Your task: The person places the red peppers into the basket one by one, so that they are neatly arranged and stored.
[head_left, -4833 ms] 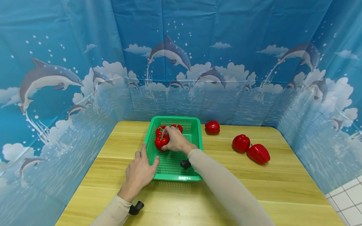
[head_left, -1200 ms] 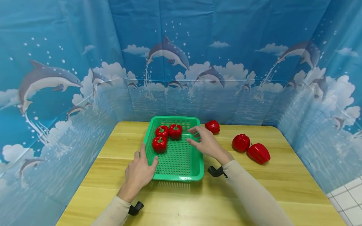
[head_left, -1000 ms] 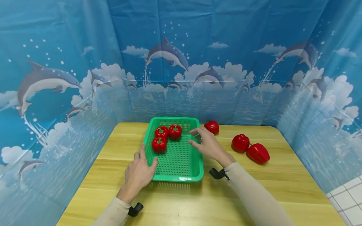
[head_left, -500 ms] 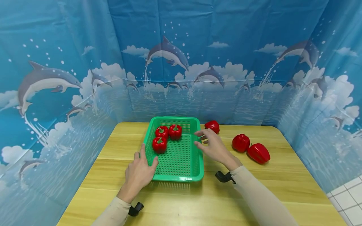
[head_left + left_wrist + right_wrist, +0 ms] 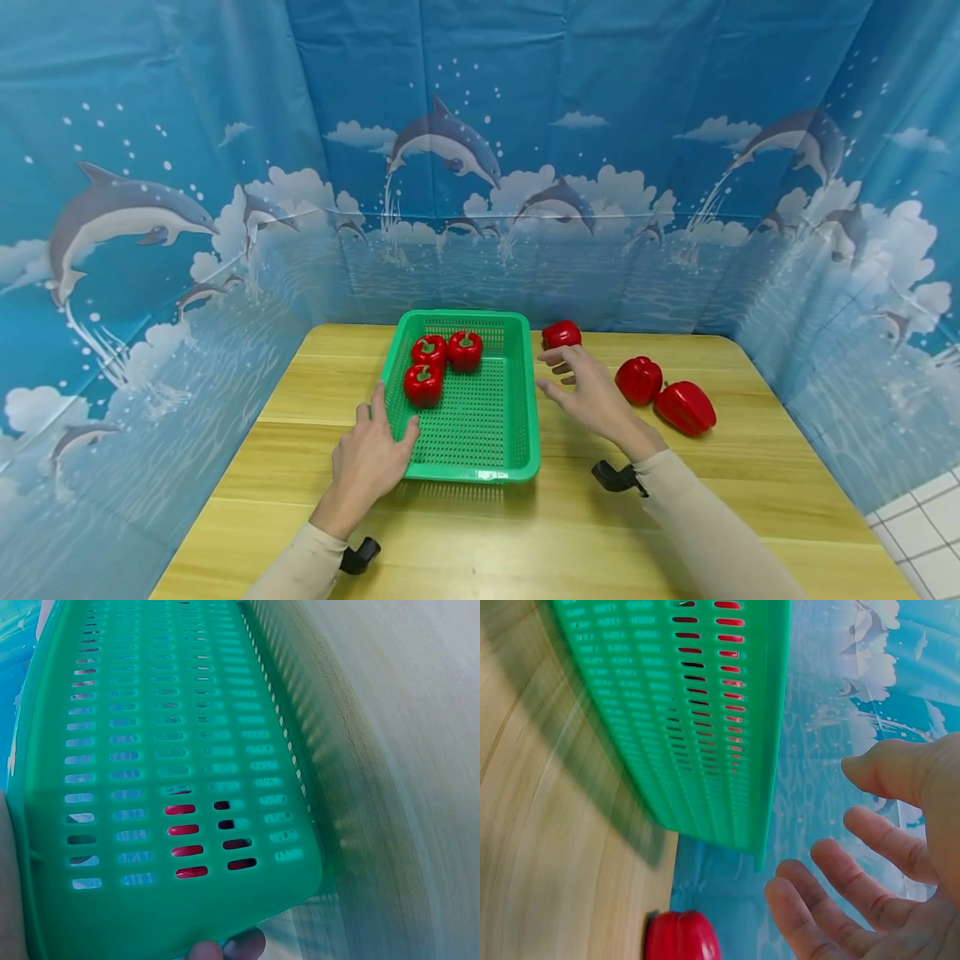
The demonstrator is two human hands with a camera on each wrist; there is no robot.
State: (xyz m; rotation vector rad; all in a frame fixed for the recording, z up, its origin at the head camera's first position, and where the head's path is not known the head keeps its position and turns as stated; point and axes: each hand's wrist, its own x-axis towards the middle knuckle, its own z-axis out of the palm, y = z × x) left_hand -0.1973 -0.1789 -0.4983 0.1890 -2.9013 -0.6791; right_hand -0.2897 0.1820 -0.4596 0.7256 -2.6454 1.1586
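While the person's right hand point(image 5: 589, 400) hangs above the pale yellow wood-grain table point(image 5: 570, 525), fingers spread and loosely bent, it holds nothing. Key relation: lone glossy red bell pepper point(image 5: 561, 334) lies just past those fingertips, far side, slightly left. Right hand clearly nearer to it; left is well apart, across the basket. Lone pepper is on its side, long axis looks roughly side to side, though fingers cover its lower edge in the head view. Contact: right wrist view shows fingertips apart from it.

Left hand point(image 5: 371, 458) grips the left wall of the green rectangular perforated plastic basket point(image 5: 468, 477), thumb over the rim, fingertips outside. Basket sits flat, between left hand and lone pepper.

Three glossy red bell peppers with pale green stems point(image 5: 435, 360) stand clustered at the basket's far left, stems up. On the table, right of the right hand: a squat glossy red bell pepper point(image 5: 639, 381) and a longer glossy red bell pepper point(image 5: 686, 408), close together, maybe touching. Squat one is just beside the hand, not held.
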